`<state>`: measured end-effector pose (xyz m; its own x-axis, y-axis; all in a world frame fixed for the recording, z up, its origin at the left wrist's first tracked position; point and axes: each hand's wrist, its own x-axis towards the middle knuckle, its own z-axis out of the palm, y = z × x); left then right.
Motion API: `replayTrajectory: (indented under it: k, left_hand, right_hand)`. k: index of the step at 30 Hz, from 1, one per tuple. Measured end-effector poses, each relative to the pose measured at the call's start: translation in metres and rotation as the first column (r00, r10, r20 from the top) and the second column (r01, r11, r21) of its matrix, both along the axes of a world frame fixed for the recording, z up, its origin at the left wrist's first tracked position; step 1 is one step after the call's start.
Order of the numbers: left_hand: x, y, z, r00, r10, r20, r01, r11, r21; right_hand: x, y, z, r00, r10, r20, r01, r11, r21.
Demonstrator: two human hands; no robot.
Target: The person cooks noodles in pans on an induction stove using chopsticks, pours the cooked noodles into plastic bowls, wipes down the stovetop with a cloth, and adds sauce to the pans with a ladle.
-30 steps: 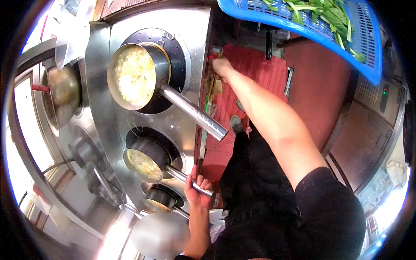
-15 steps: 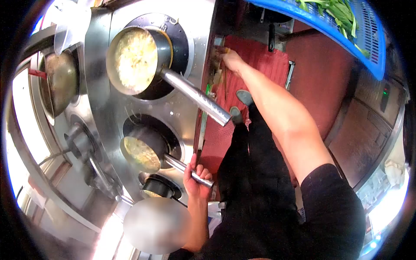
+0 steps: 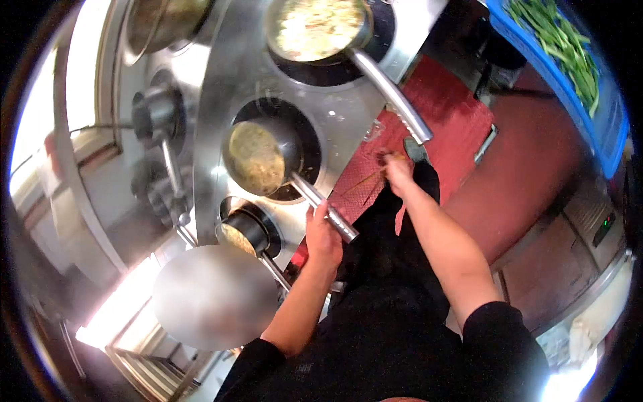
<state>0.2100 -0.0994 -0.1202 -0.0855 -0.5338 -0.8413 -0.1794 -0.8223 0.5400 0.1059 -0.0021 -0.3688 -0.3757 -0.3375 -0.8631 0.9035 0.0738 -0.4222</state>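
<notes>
The left hand [image 3: 323, 234] was at the handle [image 3: 325, 207] of the middle pan [image 3: 289, 143], near the centre of the frame. Its fingers were closed round the handle and had no visible gap. The pan stood over the bench [image 3: 351, 130], to the upper left of these fingers, with food inside; whether it was level or tilted, I could not tell.

The long axis of the handle went from the pan down to the lower right, so the free end pointed away from the bench, towards the person's body. The left hand was the nearer one, being in contact. The right hand [image 3: 398, 173] was apart from this pan, to the upper right of the handle's end and just below the handle end of the upper pan [image 3: 365, 32]. Its fingers were bent shut, it seemed around a thin stick [image 3: 365, 181], too blurred to name better
</notes>
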Motion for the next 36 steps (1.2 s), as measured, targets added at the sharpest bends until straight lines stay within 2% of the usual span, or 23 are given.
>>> replayTrajectory:
  k: [1,2,4,5,6,8,10,11,13,14,16,17,18,21,22,24,26,29,31,35,36]
  left_hand:
    - [-0.007,0.006,0.014,0.977,0.017,0.213,0.046,0.955,-0.292]
    - [-0.023,0.009,0.038,0.969,-0.022,0.247,0.138,0.875,-0.465]
    - [-0.025,0.003,0.047,0.973,-0.199,0.116,0.228,0.769,-0.598]
    - [-0.037,-0.001,0.051,0.978,-0.208,-0.007,0.176,0.841,-0.511]
    - [-0.046,-0.008,0.04,0.935,-0.349,0.062,0.327,0.782,-0.531]
    - [-0.086,-0.019,0.031,0.875,-0.466,-0.13,0.39,0.838,-0.38]
    - [-0.129,-0.025,0.012,0.851,-0.456,-0.26,0.397,0.883,-0.25]
    - [-0.15,-0.028,0.004,0.834,-0.468,-0.292,0.403,0.878,-0.257]
    - [-0.192,-0.027,-0.01,0.833,-0.451,-0.321,0.426,0.893,-0.147]
    - [-0.208,-0.023,-0.013,0.84,-0.378,-0.39,0.368,0.924,-0.102]
    - [-0.235,-0.028,-0.048,0.837,-0.266,-0.478,0.403,0.891,0.21]
    - [-0.242,-0.023,-0.038,0.834,-0.119,-0.539,0.34,0.88,0.332]
    - [-0.246,-0.018,-0.03,0.822,-0.055,-0.567,0.305,0.883,0.357]
    - [-0.248,-0.013,-0.034,0.822,0.024,-0.568,0.202,0.922,0.33]
    - [-0.252,-0.012,-0.032,0.868,0.004,-0.496,0.175,0.933,0.314]
    - [-0.248,-0.016,-0.035,0.89,-0.094,-0.447,0.238,0.931,0.278]
    - [-0.233,-0.017,-0.029,0.856,-0.179,-0.485,0.301,0.936,0.185]
    - [-0.204,-0.004,-0.009,0.865,-0.289,-0.41,0.371,0.919,0.134]
    - [-0.173,0.022,0.01,0.849,-0.35,-0.394,0.419,0.903,0.1]
    - [-0.098,0.106,0.046,0.742,-0.615,-0.267,0.629,0.776,-0.039]
    - [-0.08,0.125,0.046,0.722,-0.632,-0.281,0.664,0.747,0.026]
  right_hand:
    - [-0.012,0.013,0.009,0.999,0.041,-0.005,-0.04,0.996,0.078]
    - [-0.027,0.031,0.021,0.997,0.071,-0.013,-0.068,0.984,0.165]
    - [-0.045,0.069,0.047,0.995,-0.059,-0.081,0.074,0.979,0.19]
    - [-0.054,0.09,0.062,0.989,-0.109,-0.105,0.127,0.975,0.184]
    - [-0.06,0.111,0.077,0.979,-0.16,-0.128,0.181,0.968,0.172]
    - [-0.059,0.158,0.094,0.926,-0.296,-0.235,0.351,0.903,0.247]
    - [-0.044,0.216,0.105,0.866,-0.445,-0.227,0.491,0.842,0.222]
    - [-0.033,0.241,0.119,0.842,-0.488,-0.232,0.533,0.82,0.21]
    - [-0.001,0.279,0.154,0.794,-0.551,-0.256,0.602,0.768,0.216]
    - [0.017,0.293,0.176,0.773,-0.574,-0.271,0.631,0.739,0.235]
    - [0.053,0.291,0.226,0.656,-0.652,-0.38,0.751,0.615,0.242]
    - [0.074,0.3,0.236,0.666,-0.657,-0.352,0.74,0.642,0.202]
    - [0.093,0.31,0.244,0.678,-0.659,-0.325,0.726,0.669,0.16]
    - [0.137,0.306,0.259,0.645,-0.711,-0.281,0.763,0.622,0.176]
    - [0.143,0.305,0.261,0.632,-0.72,-0.286,0.773,0.613,0.165]
    - [0.149,0.298,0.271,0.617,-0.748,-0.244,0.786,0.604,0.135]
    - [0.151,0.304,0.274,0.631,-0.749,-0.202,0.775,0.62,0.119]
    - [0.164,0.326,0.26,0.599,-0.762,-0.244,0.789,0.614,0.019]
    - [0.164,0.341,0.266,0.578,-0.782,-0.234,0.801,0.598,-0.019]
    - [0.165,0.399,0.274,0.554,-0.781,-0.289,0.802,0.594,-0.069]
    - [0.17,0.417,0.283,0.559,-0.767,-0.314,0.791,0.607,-0.075]
